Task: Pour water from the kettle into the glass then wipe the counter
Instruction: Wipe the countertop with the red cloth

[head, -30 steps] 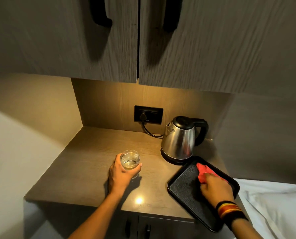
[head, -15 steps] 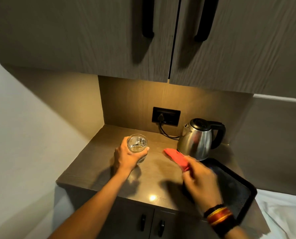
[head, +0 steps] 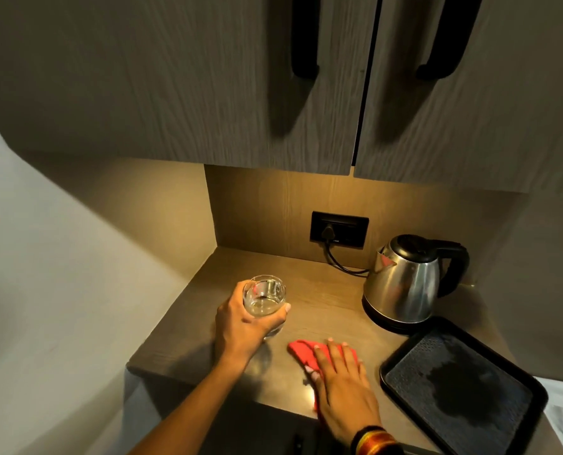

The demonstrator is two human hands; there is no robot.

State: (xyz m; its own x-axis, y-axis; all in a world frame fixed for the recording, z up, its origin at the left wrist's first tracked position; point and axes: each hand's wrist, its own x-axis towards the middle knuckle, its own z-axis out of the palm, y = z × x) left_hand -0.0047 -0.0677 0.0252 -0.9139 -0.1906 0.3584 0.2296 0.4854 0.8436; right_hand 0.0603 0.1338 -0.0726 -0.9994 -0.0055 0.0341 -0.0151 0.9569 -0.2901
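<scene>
The worktop (head: 309, 290) carried a black tray (head: 401, 382) at the right, and behind it a steel kettle (head: 405, 287). A glass (head: 264, 298) of water was gripped by the left hand (head: 240, 326), its fingers wrapped round it, above the worktop. A red cloth (head: 301, 351) was pressed flat under the right hand (head: 342, 385), fingers spread.

Two grey wood-grain cabinet doors (head: 208, 93) with black bar handles (head: 304, 37) hung overhead. Warm light fell on the brown wooden back panel (head: 273, 205), which held a black wall socket (head: 339, 228); a pale plain wall (head: 60, 257) stood left.
</scene>
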